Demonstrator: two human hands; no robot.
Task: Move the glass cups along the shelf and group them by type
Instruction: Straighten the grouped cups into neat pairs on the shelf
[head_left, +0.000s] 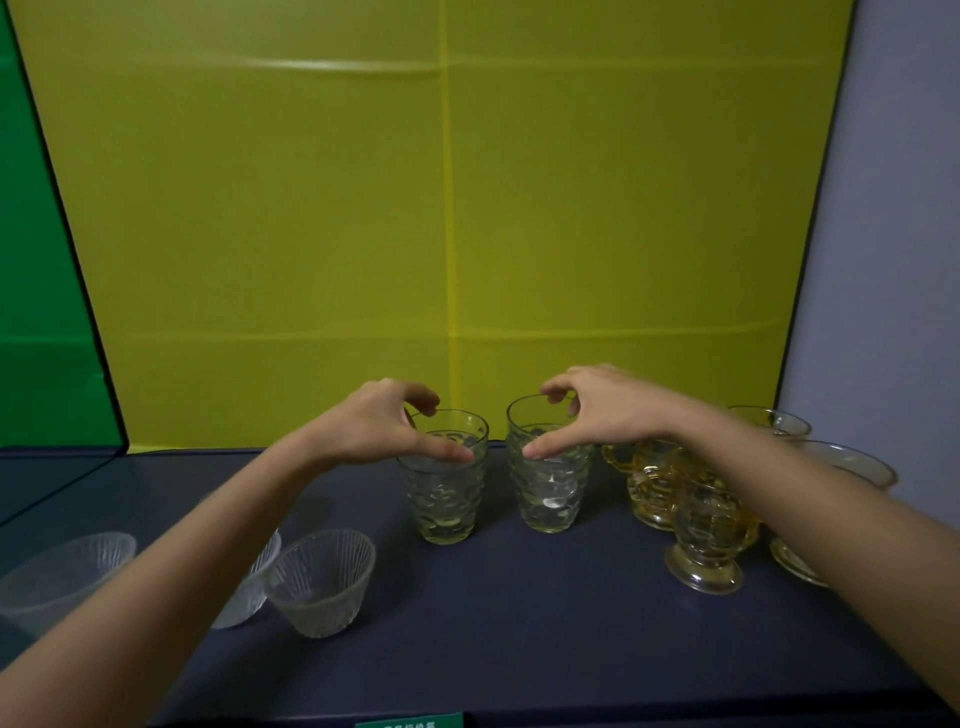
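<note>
Against yellow backing, on the dark shelf, left hand and right hand each pinch a tumbler's rim: left tumbler, right tumbler.

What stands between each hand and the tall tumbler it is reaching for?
Nothing visible. The left hand already pinches the rim of the left tumbler, and the right hand pinches the rim of the right tumbler; both tumblers stand upright, apart.

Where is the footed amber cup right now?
In the head view, the footed amber cup stands right of centre on the shelf, nearest the front edge, just ahead of the other amber cups.
</note>
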